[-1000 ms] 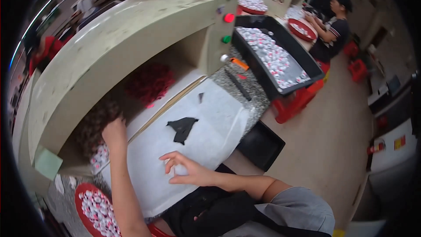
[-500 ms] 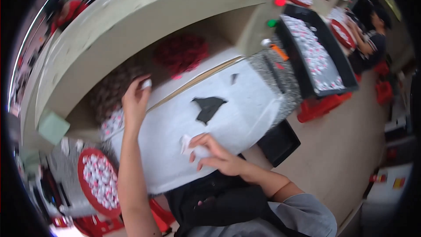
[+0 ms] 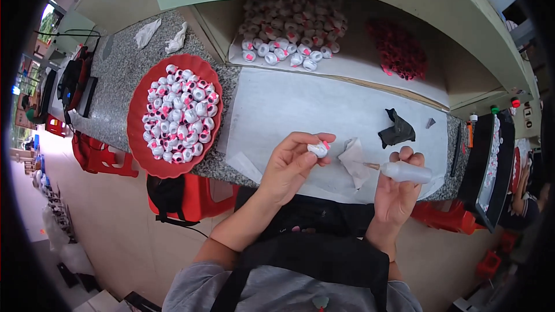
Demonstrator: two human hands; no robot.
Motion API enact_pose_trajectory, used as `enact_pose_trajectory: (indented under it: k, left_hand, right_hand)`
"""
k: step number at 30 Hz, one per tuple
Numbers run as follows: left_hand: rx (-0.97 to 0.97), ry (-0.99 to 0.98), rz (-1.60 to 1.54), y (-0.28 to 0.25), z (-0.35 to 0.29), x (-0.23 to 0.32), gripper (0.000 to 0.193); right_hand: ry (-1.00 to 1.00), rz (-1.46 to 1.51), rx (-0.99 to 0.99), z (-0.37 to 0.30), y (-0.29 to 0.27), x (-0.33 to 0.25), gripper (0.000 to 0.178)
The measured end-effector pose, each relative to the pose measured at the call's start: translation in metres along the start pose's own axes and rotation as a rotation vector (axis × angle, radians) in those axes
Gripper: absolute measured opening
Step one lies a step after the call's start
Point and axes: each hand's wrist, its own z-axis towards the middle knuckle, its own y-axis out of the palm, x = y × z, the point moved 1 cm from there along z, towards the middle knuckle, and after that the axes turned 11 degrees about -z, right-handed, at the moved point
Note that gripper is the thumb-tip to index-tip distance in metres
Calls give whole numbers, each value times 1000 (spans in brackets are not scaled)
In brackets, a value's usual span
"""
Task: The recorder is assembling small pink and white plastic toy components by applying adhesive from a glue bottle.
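Observation:
Between the thumb and fingers of my left hand [image 3: 286,170] is a small round white piece with a pink part [image 3: 318,149], held above the white work sheet [image 3: 272,110]. My right hand [image 3: 394,196] is closed around a small translucent squeeze bottle [image 3: 409,173]. The bottle lies nearly level, its thin nozzle pointing left toward the white piece but apart from it. A crumpled white tissue [image 3: 350,159] rests on the sheet between my hands. Farther right on the sheet lies a black cloth scrap [image 3: 399,130].
A red scalloped bowl [image 3: 136,115] full of similar white-and-pink pieces stands at left. Ahead, an open shelf holds a heap of white pieces [image 3: 289,52] and a dark pink heap [image 3: 399,52]. A black tray [image 3: 491,188] stands at right, with a red stool [image 3: 445,218] below.
My view has swung left, bringing the red bowl fully into sight. My left hand has come back from the shelf with a white piece. The bottle in my right hand is raised and level.

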Motion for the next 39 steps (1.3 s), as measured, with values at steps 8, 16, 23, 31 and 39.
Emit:
enact_pose_trajectory:
  k: [8,16,23,31,39]
  left_hand:
    - [-16,104,114,3,-6,-2,32]
    - [-29,77,180,7,-10,-1,35]
    - [-23,92,193,10,-12,-2,35]
    - [-32,78,205,10,-13,-4,35]
    - [-21,65,212,9,-12,-5,34]
  right_hand:
    - [-342,-364,24,-11,14,2,37]
    - [-641,-662,-118,-22,18,1,43]
    - [-676,-680,-222,-25,16,-1,38]
    - [-712,-669,-278,-25,12,0,39]
    - [-612,-643,-360,-27,6,-7,49]
